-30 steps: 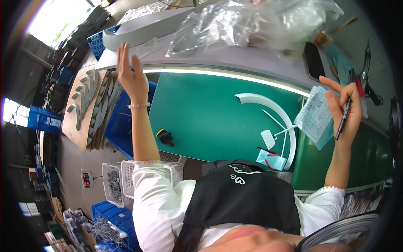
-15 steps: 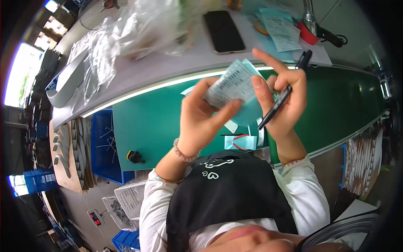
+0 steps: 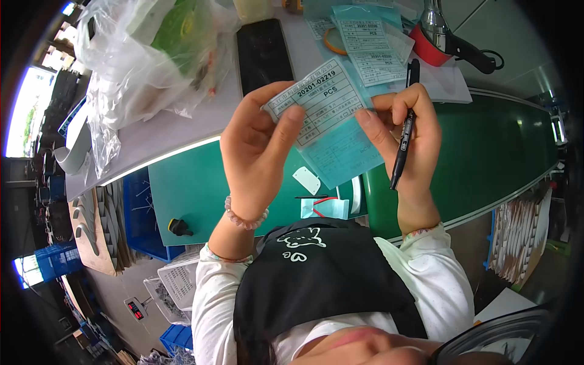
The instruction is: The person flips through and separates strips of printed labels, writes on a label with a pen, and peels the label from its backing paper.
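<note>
The fingers of the left hand (image 3: 255, 146) pinch the left edge of a white rectangular printed paper label (image 3: 331, 99), thumb in front and the other fingers curled behind. The thumb of the right hand (image 3: 421, 146) meets the label's right edge, its fingers bent, and the same hand grips a slim black pen (image 3: 403, 146) that slants across it, lower end toward the body. The label is held up between the hands, above the near edge of the far table (image 3: 146, 149), against a translucent light-blue backing sheet (image 3: 353, 152) that shows below it. Its printing is complete enough to read a number and "PCS"; whether its small blanks are filled in cannot be told, nor whether any edge has lifted from the backing. The pen's lower end touches nothing.

Beyond the hands, another white label strip on blue backing (image 3: 368, 45) lies at the far right, apparently unpeeled, near a red ring-shaped roll (image 3: 431, 50). A black flat phone (image 3: 264, 55) lies just beyond the left fingers, with a clear crumpled plastic bag (image 3: 143, 61) farther left. Nearer, on the green surface, a small white flat plate (image 3: 306, 180) and a white curved strip (image 3: 356, 194) lie apart from both hands; no label is visible on either.
</note>
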`<state>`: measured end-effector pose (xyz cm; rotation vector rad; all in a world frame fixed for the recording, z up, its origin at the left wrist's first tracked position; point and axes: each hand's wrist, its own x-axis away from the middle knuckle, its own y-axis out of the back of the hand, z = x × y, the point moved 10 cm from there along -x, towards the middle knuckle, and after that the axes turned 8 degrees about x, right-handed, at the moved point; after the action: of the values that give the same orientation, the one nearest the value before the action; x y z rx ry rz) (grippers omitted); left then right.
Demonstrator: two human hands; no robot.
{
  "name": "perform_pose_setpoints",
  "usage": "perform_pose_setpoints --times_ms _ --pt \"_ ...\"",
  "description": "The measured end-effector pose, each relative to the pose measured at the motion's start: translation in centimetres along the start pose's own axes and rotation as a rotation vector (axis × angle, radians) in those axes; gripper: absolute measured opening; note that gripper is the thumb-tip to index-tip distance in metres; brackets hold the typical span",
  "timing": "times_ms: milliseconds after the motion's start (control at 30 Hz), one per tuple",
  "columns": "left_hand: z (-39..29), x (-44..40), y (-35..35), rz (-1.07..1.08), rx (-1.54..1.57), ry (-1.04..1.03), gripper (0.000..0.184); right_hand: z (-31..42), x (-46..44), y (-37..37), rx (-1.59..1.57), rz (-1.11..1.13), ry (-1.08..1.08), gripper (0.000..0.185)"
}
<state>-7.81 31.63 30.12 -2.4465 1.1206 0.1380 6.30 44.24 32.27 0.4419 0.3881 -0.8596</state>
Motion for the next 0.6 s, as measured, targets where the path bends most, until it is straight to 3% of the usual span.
perform_pose_setpoints --times_ms 233,333,600 --pt "-0.3 -1.4 0.1 -0.117 -0.178 -0.115 0.025 -1.8 -1.0 0.3 -0.209 0.156 -0.125 0.035" --pt "-0.2 -1.4 0.0 -0.119 -0.203 -0.157 0.026 -2.3 -1.1 1.3 -0.055 0.121 -0.116 0.037" --pt "-4.0 3.4 -2.7 -0.014 -0.518 -0.838 0.026 -0.3 -1.2 3.3 0.031 0.001 0.233 0.038"
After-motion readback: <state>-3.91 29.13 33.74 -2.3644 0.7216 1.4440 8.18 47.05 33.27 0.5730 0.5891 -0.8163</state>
